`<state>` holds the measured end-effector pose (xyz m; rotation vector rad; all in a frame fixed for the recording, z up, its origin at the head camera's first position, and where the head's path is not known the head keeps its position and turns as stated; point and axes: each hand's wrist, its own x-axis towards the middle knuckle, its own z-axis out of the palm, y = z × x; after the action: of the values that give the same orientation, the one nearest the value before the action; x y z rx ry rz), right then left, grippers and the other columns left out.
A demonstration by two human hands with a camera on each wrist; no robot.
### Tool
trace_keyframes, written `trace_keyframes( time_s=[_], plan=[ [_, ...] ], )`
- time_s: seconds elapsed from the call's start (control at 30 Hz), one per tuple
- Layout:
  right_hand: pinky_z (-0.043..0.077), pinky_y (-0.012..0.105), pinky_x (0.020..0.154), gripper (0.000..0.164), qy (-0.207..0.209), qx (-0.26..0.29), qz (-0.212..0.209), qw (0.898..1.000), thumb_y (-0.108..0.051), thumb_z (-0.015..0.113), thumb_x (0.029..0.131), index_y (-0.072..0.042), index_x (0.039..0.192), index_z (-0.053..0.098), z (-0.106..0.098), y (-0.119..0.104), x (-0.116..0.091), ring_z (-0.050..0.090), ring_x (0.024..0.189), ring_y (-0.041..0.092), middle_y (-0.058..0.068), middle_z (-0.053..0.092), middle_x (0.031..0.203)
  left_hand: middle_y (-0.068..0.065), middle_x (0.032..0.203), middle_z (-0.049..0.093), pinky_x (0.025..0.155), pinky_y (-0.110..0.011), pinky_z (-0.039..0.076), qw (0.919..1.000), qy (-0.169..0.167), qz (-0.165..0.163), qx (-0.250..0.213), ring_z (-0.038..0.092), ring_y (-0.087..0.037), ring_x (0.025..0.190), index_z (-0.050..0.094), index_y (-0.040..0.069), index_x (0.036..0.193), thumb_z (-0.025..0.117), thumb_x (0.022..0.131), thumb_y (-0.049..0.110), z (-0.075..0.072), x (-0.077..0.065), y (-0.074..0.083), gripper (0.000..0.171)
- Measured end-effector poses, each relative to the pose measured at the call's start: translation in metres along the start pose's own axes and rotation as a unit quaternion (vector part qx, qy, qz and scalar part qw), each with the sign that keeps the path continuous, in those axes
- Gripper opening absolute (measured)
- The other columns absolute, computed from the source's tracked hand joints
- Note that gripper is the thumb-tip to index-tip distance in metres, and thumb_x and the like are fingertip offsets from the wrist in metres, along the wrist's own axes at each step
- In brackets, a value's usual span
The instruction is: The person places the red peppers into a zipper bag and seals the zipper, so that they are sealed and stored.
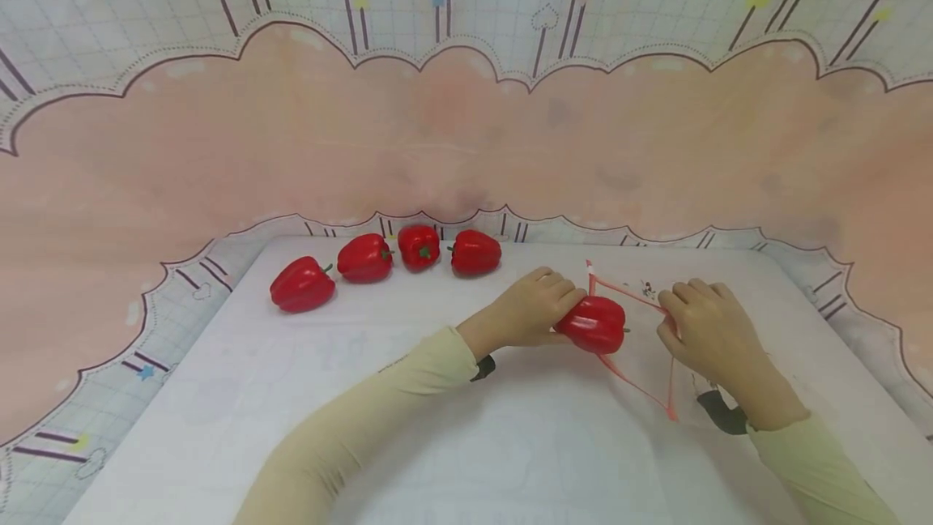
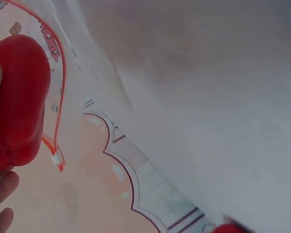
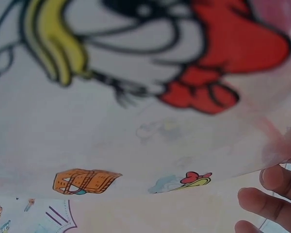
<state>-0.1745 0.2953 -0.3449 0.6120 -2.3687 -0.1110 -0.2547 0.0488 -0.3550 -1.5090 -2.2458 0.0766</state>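
Note:
My left hand (image 1: 538, 308) grips a red bell pepper (image 1: 596, 326) from its left side, with the green stem pointing right. In the left wrist view the pepper (image 2: 19, 97) fills the left edge, with fingertips on it and below it. The pepper overlaps the spread mouth of a clear plastic bag, whose orange-red rim (image 1: 671, 413) runs out past it. Opposite, my right hand (image 1: 710, 330) pinches the rim between thumb and curled fingers. Cartoon prints on the bag (image 3: 87, 141) fill much of the right wrist view, with fingers (image 3: 254, 199) at its right.
Several more red bell peppers lie in a loose row at the back left, among them one at the far left (image 1: 302, 285) and one nearest the bag (image 1: 475, 253). A white sheet (image 1: 408, 444) covers the table. Behind it hangs a patterned peach cloth (image 1: 466, 136).

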Motion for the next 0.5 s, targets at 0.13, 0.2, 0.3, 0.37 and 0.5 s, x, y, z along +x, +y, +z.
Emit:
trace_keyframes(
  time_s=[0.13,0.2,0.3,0.37,0.5],
  plan=[
    [0.049,0.046,0.067,0.020,-0.034,-0.006,0.011,0.999,-0.008,0.069,0.063,0.000,0.081,0.062,-0.001,-0.003,0.001,0.055,0.072,0.030,0.014,0.061,0.074,0.002,0.118,0.065,0.100,-0.027,0.044,1.0000,-0.008,-0.004,0.001,0.059,-0.012,0.110,0.057,0.014,0.126,0.071,0.079,0.047,0.009,0.008,0.009,0.059],
    [0.050,0.046,0.069,0.023,-0.040,-0.008,0.012,0.999,-0.009,0.071,0.063,0.000,0.082,0.063,-0.001,-0.004,0.001,0.056,0.074,0.030,0.015,0.063,0.076,0.003,0.120,0.064,0.102,-0.027,0.043,0.9998,-0.017,0.000,0.001,0.058,-0.012,0.113,0.055,0.015,0.128,0.070,0.079,0.048,0.013,0.013,0.013,0.060],
    [0.050,0.047,0.069,0.023,-0.033,-0.006,0.008,0.999,-0.009,0.071,0.063,0.000,0.083,0.063,-0.001,-0.004,0.002,0.057,0.075,0.031,0.016,0.064,0.079,0.003,0.124,0.063,0.104,-0.026,0.041,0.9994,-0.034,0.008,-0.007,0.056,-0.011,0.116,0.054,0.016,0.130,0.069,0.080,0.048,0.017,0.020,0.017,0.061],
    [0.050,0.046,0.069,0.023,-0.027,-0.003,0.006,1.000,-0.010,0.071,0.063,0.000,0.083,0.063,0.000,-0.005,0.002,0.057,0.076,0.031,0.016,0.065,0.080,0.004,0.126,0.061,0.105,-0.026,0.040,0.9987,-0.048,0.014,-0.012,0.054,-0.010,0.119,0.052,0.017,0.132,0.069,0.080,0.048,0.020,0.025,0.019,0.062],
    [0.051,0.047,0.070,0.026,-0.027,0.003,0.004,1.000,-0.010,0.073,0.062,0.000,0.084,0.064,0.000,-0.006,0.004,0.058,0.078,0.032,0.017,0.066,0.082,0.004,0.132,0.058,0.109,-0.027,0.036,0.9967,-0.077,0.021,-0.009,0.050,-0.011,0.124,0.048,0.018,0.136,0.067,0.082,0.048,0.028,0.031,0.019,0.064]
  ],
)
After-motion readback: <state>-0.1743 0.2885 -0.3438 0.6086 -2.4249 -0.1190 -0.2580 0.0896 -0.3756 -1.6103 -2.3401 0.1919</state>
